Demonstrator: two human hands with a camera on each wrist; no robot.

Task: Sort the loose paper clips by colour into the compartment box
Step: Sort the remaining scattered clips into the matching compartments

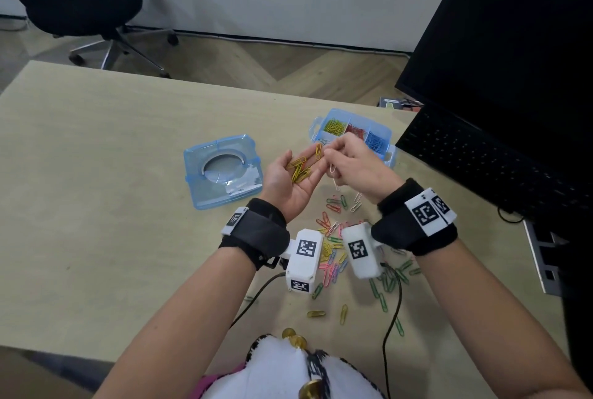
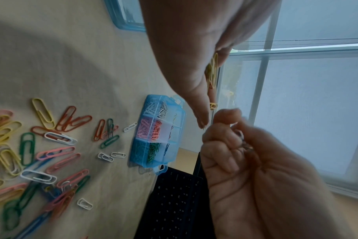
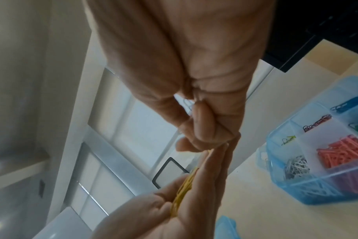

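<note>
The tabletop point(image 1: 96, 174) carries the open compartment box point(image 1: 386, 134), partly filled by colour, and loose paper clips point(image 1: 333, 257) scattered near the wrists. Yellow clips point(image 1: 300, 169) are cradled in the left hand point(image 1: 288, 180), its grip flat and open. White clips point(image 1: 333, 174) are pinched by the curled right hand point(image 1: 356, 164).

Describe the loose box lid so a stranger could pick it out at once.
Start at the beige table and find the open left hand cupping yellow paper clips. Just left of it lies the lid. Unlike the compartment box by the keyboard, it holds no clips and has a round clear window.
</note>
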